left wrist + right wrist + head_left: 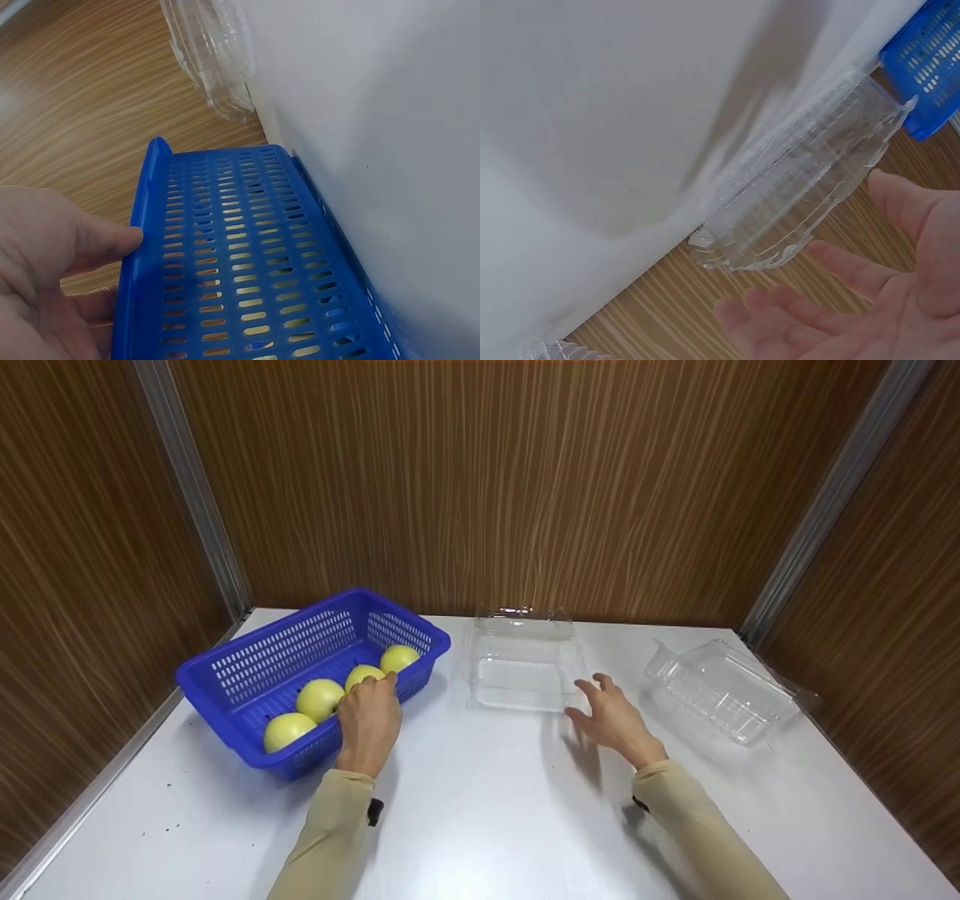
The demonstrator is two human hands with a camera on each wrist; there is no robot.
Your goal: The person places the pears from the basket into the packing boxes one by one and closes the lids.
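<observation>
A blue plastic basket (285,652) with slotted walls and a rolled rim sits at the left of the white tabletop (465,810), its long axis slanting from near left to far right, and four glossy yellow fruits (320,699) line its near long side. The left hand (371,724) grips that side's rim, fingers curled over it. The right hand (615,724), fingers spread and holding nothing, hovers just beside a clear container (521,682), see-through and ribbed, its lidded end toward the back wall (525,487).
</observation>
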